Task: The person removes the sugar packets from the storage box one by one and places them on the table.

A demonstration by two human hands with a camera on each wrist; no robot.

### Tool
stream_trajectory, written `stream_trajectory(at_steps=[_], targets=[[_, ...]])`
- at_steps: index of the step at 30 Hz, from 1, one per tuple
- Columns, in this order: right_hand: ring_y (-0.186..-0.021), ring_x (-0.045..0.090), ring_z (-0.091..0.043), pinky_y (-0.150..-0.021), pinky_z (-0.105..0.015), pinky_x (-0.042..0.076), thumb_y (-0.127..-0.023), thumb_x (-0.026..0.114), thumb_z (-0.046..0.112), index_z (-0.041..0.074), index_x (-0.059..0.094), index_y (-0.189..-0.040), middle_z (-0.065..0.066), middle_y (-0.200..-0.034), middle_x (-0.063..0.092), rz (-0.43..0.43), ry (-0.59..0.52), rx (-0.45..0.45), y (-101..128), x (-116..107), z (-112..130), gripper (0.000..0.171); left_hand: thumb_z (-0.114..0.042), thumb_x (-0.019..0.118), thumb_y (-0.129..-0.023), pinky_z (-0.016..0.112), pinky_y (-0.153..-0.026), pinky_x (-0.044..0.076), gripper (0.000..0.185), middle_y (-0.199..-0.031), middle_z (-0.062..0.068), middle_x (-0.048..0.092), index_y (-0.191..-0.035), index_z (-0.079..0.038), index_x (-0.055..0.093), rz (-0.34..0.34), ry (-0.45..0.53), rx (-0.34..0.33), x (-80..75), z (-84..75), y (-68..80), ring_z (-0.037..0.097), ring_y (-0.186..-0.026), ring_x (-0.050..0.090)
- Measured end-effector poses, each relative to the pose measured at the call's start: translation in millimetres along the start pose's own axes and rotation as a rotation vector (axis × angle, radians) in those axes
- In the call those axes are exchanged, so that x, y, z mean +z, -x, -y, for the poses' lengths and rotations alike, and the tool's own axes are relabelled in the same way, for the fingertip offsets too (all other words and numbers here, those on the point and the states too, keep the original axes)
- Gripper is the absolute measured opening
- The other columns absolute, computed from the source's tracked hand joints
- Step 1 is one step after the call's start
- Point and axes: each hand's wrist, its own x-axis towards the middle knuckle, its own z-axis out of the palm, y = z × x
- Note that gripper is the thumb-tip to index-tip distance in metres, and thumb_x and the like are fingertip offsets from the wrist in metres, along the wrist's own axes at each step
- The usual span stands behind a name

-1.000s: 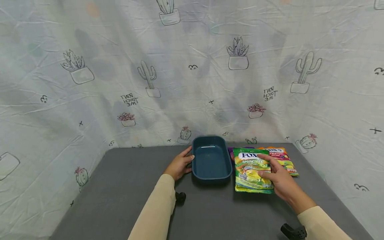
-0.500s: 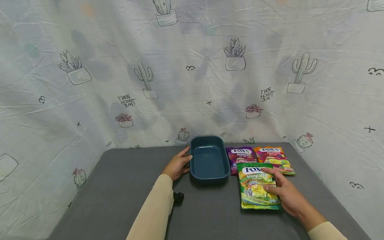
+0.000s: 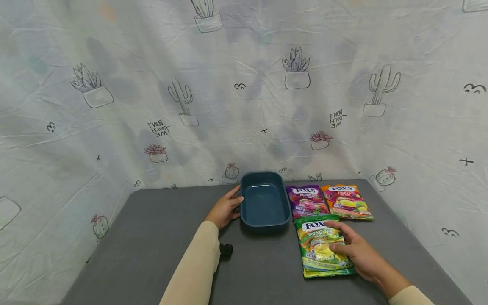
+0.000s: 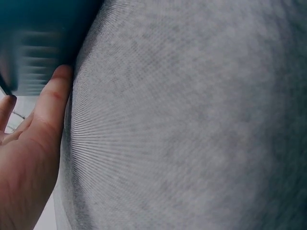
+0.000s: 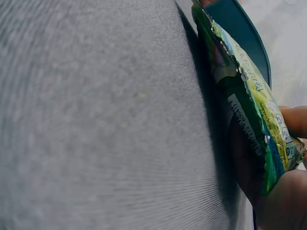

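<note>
My right hand [image 3: 358,253] grips a green bag of candy [image 3: 319,241] labelled Spring Tea by its right side. In the right wrist view the bag [image 5: 249,96] tilts, with a shadowed gap between its underside and the cloth. One finger lies over its printed face while part of the hand is beneath it. My left hand [image 3: 224,212] rests against the left side of a dark blue rectangular bin [image 3: 264,224], fingers spread along the wall. In the left wrist view one fairly straight finger [image 4: 53,96] touches the bin [image 4: 38,52] near its base.
A purple Berries candy bag [image 3: 308,202] lies just right of the bin. Beside it is an orange Fruits candy bag [image 3: 347,202]. Grey cloth [image 3: 160,245] covers the table, and a printed curtain [image 3: 213,144] stands behind it.
My right hand has drawn the green candy bag toward me, off the purple and orange bags, which now show more fully. The left hand stays at the bin.
</note>
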Motion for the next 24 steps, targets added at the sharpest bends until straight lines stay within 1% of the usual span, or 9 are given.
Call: stream_trajectory(at_steps=[5, 8, 11, 14, 17, 18, 19, 21, 24], targets=[[-0.130, 0.051, -0.034, -0.093, -0.039, 0.054, -0.104, 0.072, 0.004, 0.002, 0.033, -0.167, -0.030, -0.169, 0.018, 0.009, 0.022, 0.025, 1.2, 4.5, 2.7, 0.074, -0.014, 0.055, -0.116, 0.064, -0.113, 0.042, 0.068, -0.173, 0.018, 0.034, -0.176, -0.021, 0.025, 0.008, -0.006, 0.002, -2.3, 1.1, 1.1, 0.034, -0.157, 0.035], [-0.125, 0.055, -0.037, -0.091, -0.041, 0.055, -0.103, 0.071, 0.003, 0.002, 0.034, -0.167, -0.033, -0.166, 0.024, -0.006, 0.033, 0.061, 1.2, 7.9, 5.5, 0.074, -0.013, 0.053, -0.116, 0.064, -0.113, 0.042, 0.068, -0.172, 0.019, 0.035, -0.176, -0.019, 0.023, 0.014, -0.017, 0.007, -3.9, 0.4, 0.8, 0.035, -0.157, 0.035], [-0.121, 0.058, -0.038, -0.091, -0.045, 0.054, -0.102, 0.072, 0.004, 0.004, 0.037, -0.166, -0.033, -0.163, 0.031, -0.042, 0.098, 0.087, -0.3, 11.5, 8.5, 0.073, -0.013, 0.054, -0.116, 0.065, -0.113, 0.041, 0.068, -0.172, 0.020, 0.035, -0.176, -0.019, 0.023, 0.010, -0.018, 0.006, -5.8, -0.2, 0.3, 0.036, -0.157, 0.035], [-0.128, 0.054, -0.044, -0.095, -0.053, 0.051, -0.103, 0.074, 0.011, 0.007, 0.042, -0.165, -0.033, -0.163, 0.034, -0.075, 0.272, 0.081, -1.7, 14.9, 11.1, 0.070, -0.013, 0.056, -0.115, 0.064, -0.113, 0.042, 0.069, -0.172, 0.019, 0.036, -0.176, -0.019, 0.024, -0.002, -0.019, -0.010, -8.1, -0.4, 1.3, 0.036, -0.156, 0.036], [-0.136, 0.049, -0.054, -0.099, -0.064, 0.049, -0.104, 0.075, 0.019, 0.006, 0.044, -0.163, -0.035, -0.162, 0.039, -0.082, 0.470, 0.050, -2.0, 15.1, 13.6, 0.068, -0.013, 0.056, -0.115, 0.062, -0.112, 0.044, 0.070, -0.171, 0.020, 0.038, -0.176, -0.019, 0.023, -0.001, -0.026, -0.018, -9.4, 0.0, 3.1, 0.037, -0.156, 0.037], [-0.137, 0.049, -0.056, -0.098, -0.067, 0.048, -0.104, 0.076, 0.023, 0.005, 0.046, -0.161, -0.036, -0.160, 0.042, -0.085, 0.538, 0.038, -2.2, 14.2, 14.1, 0.067, -0.014, 0.056, -0.115, 0.062, -0.111, 0.045, 0.070, -0.170, 0.020, 0.038, -0.176, -0.018, 0.023, 0.000, -0.027, -0.019, -9.5, 0.1, 3.7, 0.037, -0.156, 0.037], [-0.136, 0.050, -0.057, -0.097, -0.069, 0.049, -0.104, 0.076, 0.025, 0.004, 0.047, -0.160, -0.035, -0.157, 0.046, -0.087, 0.587, 0.029, -2.0, 12.7, 14.9, 0.066, -0.014, 0.056, -0.115, 0.061, -0.110, 0.046, 0.070, -0.170, 0.020, 0.038, -0.176, -0.018, 0.023, 0.000, -0.030, -0.020, -9.0, 0.3, 4.0, 0.037, -0.156, 0.037], [-0.129, 0.056, -0.056, -0.094, -0.069, 0.050, -0.104, 0.076, 0.027, 0.002, 0.051, -0.156, -0.034, -0.146, 0.056, -0.087, 0.671, 0.009, -2.2, 8.7, 16.1, 0.064, -0.014, 0.056, -0.115, 0.062, -0.110, 0.046, 0.069, -0.170, 0.020, 0.038, -0.176, -0.018, 0.023, -0.005, -0.026, -0.023, -8.0, 0.4, 4.4, 0.037, -0.155, 0.038], [-0.114, 0.065, -0.045, -0.085, -0.063, 0.055, -0.103, 0.079, 0.027, -0.001, 0.057, -0.149, -0.025, -0.127, 0.067, -0.102, 0.748, -0.007, -2.9, 1.1, 17.2, 0.058, -0.014, 0.056, -0.115, 0.062, -0.109, 0.047, 0.068, -0.169, 0.022, 0.040, -0.176, -0.017, 0.025, -0.017, -0.056, -0.025, -6.1, 0.4, 4.2, 0.038, -0.154, 0.040]])
